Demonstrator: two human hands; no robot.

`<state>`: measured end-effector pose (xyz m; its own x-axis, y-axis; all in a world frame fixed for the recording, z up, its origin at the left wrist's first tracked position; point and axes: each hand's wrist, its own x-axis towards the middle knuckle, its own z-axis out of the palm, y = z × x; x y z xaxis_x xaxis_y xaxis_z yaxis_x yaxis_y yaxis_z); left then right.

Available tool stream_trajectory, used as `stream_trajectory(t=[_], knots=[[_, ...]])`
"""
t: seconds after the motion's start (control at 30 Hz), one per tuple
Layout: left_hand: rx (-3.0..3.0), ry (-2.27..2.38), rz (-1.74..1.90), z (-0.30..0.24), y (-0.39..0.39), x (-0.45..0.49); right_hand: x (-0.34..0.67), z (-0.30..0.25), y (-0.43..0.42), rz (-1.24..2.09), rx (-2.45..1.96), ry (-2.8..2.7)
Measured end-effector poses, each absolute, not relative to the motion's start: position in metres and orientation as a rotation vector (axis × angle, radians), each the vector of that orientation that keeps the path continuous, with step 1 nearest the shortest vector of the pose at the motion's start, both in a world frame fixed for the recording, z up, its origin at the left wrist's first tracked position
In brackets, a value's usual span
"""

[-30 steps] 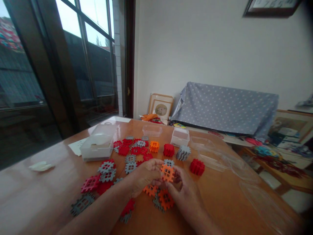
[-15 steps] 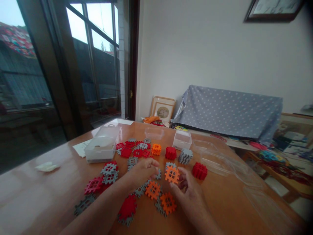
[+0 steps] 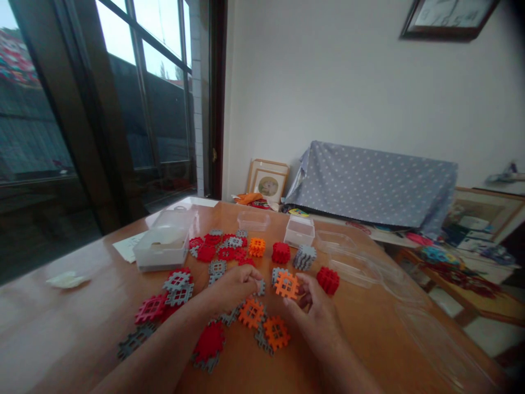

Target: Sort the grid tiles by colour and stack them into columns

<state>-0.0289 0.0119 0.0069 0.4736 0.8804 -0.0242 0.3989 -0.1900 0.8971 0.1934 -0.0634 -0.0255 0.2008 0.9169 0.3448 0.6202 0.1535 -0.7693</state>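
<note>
Loose tiles [image 3: 180,287] carpet the middle of the desk [image 3: 74,323], with a white box [image 3: 164,249] behind them on the left and clear tubs [image 3: 353,265] crowding the right. Open lanes are basically the near-left and near-right desk.

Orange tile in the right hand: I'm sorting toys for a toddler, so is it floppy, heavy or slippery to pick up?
Probably stiff: the orange tile looks flat and square though the right hand pinches only one edge. Likely light, being thin with open windows. Its notched rim should give a good grip.
</note>
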Motion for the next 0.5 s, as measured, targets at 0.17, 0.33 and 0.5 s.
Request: stream_trajectory(t=[0.17, 0.33, 0.5], knots=[[1.755, 1.069, 0.695, 0.006, 0.015, -0.031, 0.195, -0.030, -0.062, 0.448, -1.513, -1.479], [1.632, 1.112, 0.825, -0.004, 0.028, -0.035, 0.193, -0.029, -0.059, 0.447, -1.530, -1.504], [1.392, 1.136, 0.950, -0.007, 0.036, -0.036, 0.190, -0.007, -0.038, 0.293, -1.495, -1.664]])
